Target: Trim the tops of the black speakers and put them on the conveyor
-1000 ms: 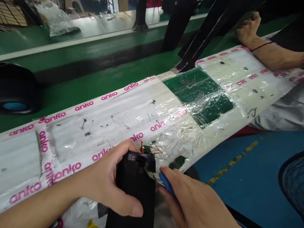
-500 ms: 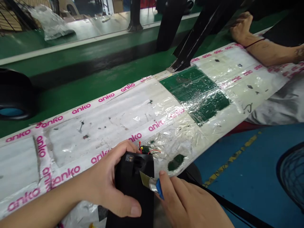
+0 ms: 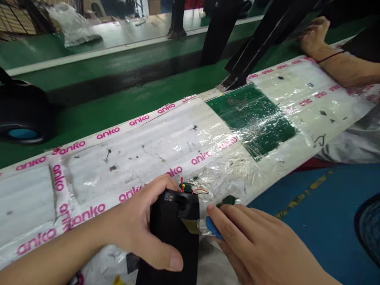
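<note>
My left hand [image 3: 151, 229] is wrapped round a long black casing [image 3: 175, 247], its thumb lying across the top face. Red and black wires [image 3: 200, 191] stick out at the casing's far end, near a recessed opening. Closed on the blue handle of a utility knife [image 3: 212, 227], my right hand [image 3: 255, 241] is just to the right of the casing. The knife's wide blade lies over the casing's top face near the opening; whether it cuts in, I cannot tell.
A bench top [image 3: 142, 142] covered in taped "anko" plastic film runs across the view. Another person's forearm [image 3: 341, 63] rests at its far right. Beyond lies a green conveyor belt [image 3: 118, 91], with a black round part with a blue centre [image 3: 23, 132] at left. A netted basket [image 3: 368, 229] stands at right.
The knife and my right hand have shifted right across the casing, the blade now nearer its right edge. My left hand keeps its hold. The whole view has shifted slightly.
</note>
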`<state>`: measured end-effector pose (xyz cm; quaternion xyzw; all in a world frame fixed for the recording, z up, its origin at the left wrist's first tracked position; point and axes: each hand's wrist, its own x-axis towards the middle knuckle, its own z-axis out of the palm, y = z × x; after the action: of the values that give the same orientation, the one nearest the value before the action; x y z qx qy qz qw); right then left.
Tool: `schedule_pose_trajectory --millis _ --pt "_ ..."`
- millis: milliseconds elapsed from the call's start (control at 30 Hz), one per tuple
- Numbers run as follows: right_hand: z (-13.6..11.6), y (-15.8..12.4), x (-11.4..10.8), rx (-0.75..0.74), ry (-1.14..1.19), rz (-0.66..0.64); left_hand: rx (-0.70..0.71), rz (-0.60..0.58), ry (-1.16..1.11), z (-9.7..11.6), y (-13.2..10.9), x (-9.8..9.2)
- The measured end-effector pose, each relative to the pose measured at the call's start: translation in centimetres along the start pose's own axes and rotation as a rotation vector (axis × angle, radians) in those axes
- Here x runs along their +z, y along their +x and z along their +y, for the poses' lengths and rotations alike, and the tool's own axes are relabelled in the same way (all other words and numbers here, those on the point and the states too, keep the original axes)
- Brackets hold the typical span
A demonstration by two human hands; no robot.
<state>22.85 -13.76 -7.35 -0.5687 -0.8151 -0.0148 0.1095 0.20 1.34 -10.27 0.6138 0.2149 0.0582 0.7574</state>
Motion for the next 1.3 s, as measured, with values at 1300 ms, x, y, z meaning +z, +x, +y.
schedule_pose_trajectory --millis 1300 --pt "0.7 4.9 -6.3 -0.008 -0.069 -0.718 -0.100 0.058 0.340 2.4 0.4 1.4"
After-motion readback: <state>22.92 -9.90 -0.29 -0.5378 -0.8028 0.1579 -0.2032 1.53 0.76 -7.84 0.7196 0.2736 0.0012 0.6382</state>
